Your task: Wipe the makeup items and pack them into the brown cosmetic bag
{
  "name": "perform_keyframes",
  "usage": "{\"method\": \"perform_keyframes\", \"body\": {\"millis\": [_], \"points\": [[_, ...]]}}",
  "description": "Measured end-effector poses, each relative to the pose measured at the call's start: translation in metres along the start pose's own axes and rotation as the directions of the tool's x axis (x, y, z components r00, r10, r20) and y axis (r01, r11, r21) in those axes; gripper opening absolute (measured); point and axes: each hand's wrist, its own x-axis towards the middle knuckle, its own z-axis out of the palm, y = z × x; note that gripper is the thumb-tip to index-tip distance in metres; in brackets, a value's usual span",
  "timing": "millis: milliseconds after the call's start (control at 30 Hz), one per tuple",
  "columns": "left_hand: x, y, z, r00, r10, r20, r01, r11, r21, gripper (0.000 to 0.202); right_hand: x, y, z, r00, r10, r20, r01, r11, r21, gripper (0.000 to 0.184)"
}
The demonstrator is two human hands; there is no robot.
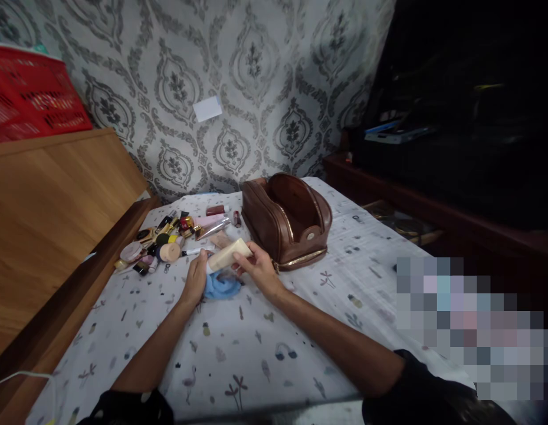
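Observation:
A cream-coloured tube [229, 255] is held slantwise between my two hands, above the printed sheet. My right hand [261, 273] is closed around its upper right end. The left hand [195, 278] grips the lower left end, its fingers partly hidden behind the tube. Just beneath lies a crumpled blue cloth [223, 286]; whether my left fingers also touch it I cannot tell. Beyond my right hand stands a brown leather toiletry bag [260, 215], its zipped top gaping. Loose cosmetics lie beyond my left hand, among them a round beige sponge or puff [170, 252] and a dark red tube [216, 210].
The patterned white sheet [238, 354] covers the surface. A wooden panel [65, 195] rises along the left, with a red plastic basket [39, 94] on top. Patterned wallpaper [256, 65] is behind. Dark furniture [366, 189] borders the right side; a blurred-out patch is at lower right.

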Motion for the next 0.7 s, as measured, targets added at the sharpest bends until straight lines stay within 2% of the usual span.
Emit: {"method": "perform_keyframes", "body": {"millis": [133,300,533,700], "points": [[0.002,-0.006,0.000,0.999,0.001,-0.043,-0.001,1.000,0.013,0.069,0.002,0.004,-0.001,1.000,-0.001,0.001,0.001,1.000,0.012,0.048],[0.004,-0.012,0.000,0.999,0.036,-0.018,-0.036,0.999,0.012,0.061,0.002,0.005,-0.003,0.999,0.027,-0.032,-0.027,1.000,0.005,0.047],[0.004,-0.010,-0.001,0.984,0.179,-0.009,-0.177,0.979,0.106,0.048,0.001,0.006,-0.002,0.996,0.070,-0.057,-0.071,0.997,-0.010,0.049],[0.003,-0.009,-0.003,0.985,0.172,-0.026,-0.167,0.977,0.133,0.037,0.001,0.007,0.000,0.994,0.090,-0.066,-0.090,0.996,0.003,0.052]]}}
